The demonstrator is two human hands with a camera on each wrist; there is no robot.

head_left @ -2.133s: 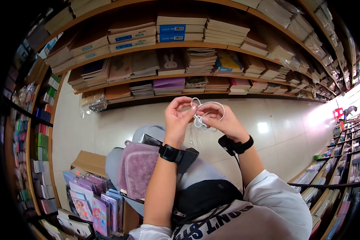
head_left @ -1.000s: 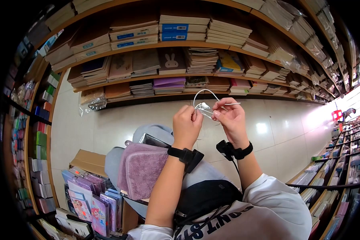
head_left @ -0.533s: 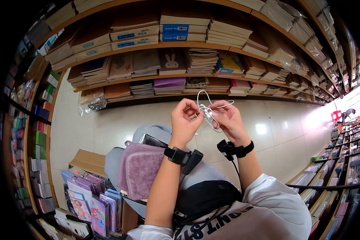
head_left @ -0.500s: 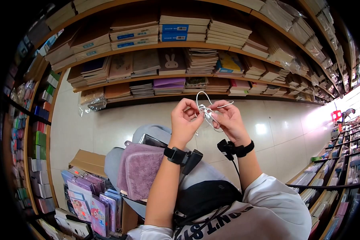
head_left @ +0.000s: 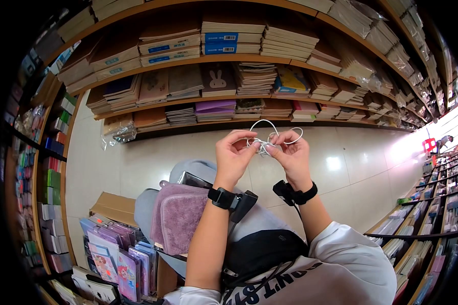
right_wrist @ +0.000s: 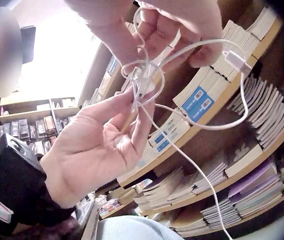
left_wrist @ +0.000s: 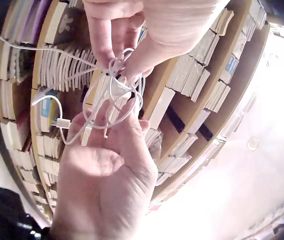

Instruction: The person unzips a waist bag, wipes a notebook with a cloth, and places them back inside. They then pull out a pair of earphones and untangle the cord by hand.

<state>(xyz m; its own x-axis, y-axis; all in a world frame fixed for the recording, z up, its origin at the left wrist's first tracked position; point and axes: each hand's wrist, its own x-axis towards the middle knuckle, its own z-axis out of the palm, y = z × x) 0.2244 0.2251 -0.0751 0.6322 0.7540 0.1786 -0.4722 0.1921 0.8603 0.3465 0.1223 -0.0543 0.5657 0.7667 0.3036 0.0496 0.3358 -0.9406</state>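
Observation:
A thin white cable [head_left: 263, 147], looped and tangled, is held up between both hands in front of the person's lap. The left hand [head_left: 232, 158] pinches the bundle from the left with thumb and fingers. From the right, the right hand [head_left: 295, 158] pinches it, its thumb near the left thumb. In the left wrist view the left hand [left_wrist: 177, 25] is above and the right hand [left_wrist: 104, 180] below, with a small white rectangular piece [left_wrist: 63, 123] on the cable [left_wrist: 88, 112]. One strand hangs down past the left hand [right_wrist: 89, 150] in the right wrist view.
Shelves of stacked notebooks [head_left: 232, 49] stand ahead, above a tiled floor [head_left: 336, 178]. A purple fluffy pouch [head_left: 180, 218] lies on the lap. A box of packaged items [head_left: 114, 209] is at lower left, with further shelves [head_left: 58, 173] at left and right [head_left: 412, 239].
The right hand has turned and its fingers have shifted on the cable. The upper loop is wider and lower, and another loop now stands out above the right fingers. The left hand has barely moved.

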